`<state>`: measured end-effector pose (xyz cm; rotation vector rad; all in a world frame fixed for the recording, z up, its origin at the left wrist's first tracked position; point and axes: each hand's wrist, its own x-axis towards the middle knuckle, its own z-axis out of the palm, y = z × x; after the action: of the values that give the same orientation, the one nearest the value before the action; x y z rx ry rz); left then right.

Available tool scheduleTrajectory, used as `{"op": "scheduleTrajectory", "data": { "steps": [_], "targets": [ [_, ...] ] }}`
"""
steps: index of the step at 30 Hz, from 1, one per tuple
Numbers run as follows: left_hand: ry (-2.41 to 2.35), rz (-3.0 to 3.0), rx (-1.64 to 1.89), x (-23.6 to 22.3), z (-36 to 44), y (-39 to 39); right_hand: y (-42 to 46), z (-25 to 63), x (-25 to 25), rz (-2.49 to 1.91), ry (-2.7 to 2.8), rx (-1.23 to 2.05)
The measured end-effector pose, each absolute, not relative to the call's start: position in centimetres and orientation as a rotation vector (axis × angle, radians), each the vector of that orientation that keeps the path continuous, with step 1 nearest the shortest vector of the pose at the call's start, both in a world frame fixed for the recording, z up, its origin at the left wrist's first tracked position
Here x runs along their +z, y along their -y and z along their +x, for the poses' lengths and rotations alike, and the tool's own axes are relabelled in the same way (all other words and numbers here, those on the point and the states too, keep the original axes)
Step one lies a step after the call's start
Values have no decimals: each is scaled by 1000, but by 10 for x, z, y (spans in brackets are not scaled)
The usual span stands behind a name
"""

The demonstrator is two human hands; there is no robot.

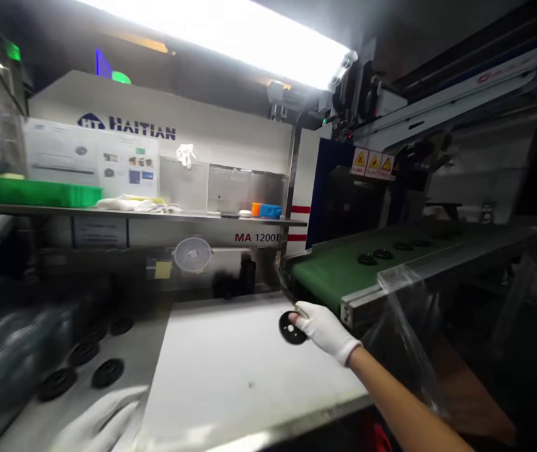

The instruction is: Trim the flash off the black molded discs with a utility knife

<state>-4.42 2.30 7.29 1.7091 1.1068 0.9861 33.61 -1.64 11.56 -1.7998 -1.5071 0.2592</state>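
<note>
One black disc (292,328) pinched in right grip (325,331).

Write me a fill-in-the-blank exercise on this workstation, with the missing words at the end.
The right hand wears a white ____.
Its fingers pinch a ____ disc above a white work surface.
More discs lie on a ____ conveyor belt.
The large blue lettering on the white panel reads ____.

Missing words: glove; black; green; HAITIAN
</note>
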Motion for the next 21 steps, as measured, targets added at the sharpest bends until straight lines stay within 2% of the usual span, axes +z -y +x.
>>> {"op": "scheduleTrajectory", "data": {
  "steps": [2, 5, 9, 15, 19, 21],
  "targets": [
    [-1069, 1643, 892, 72, -54, 13, 47, 276, 91, -1626, 1582, 457],
    [-719, 1330, 668, 69, -30, 49, 78, 203, 68, -1446, 1616, 702],
    [-447, 915, 509, 56, 11, 63, 77, 153, 54, -1416, 1609, 787],
    [-550, 539, 574, 29, 18, 13, 39, 151, 56, -1506, 1595, 681],
    [-497, 367, 786, 28, 10, -36, 6, 166, 51, -1443, 1569, 568],
    [-563, 296, 927, 26, 10, -59, -15, 170, 37, -1450, 1567, 648]
  ]
}}
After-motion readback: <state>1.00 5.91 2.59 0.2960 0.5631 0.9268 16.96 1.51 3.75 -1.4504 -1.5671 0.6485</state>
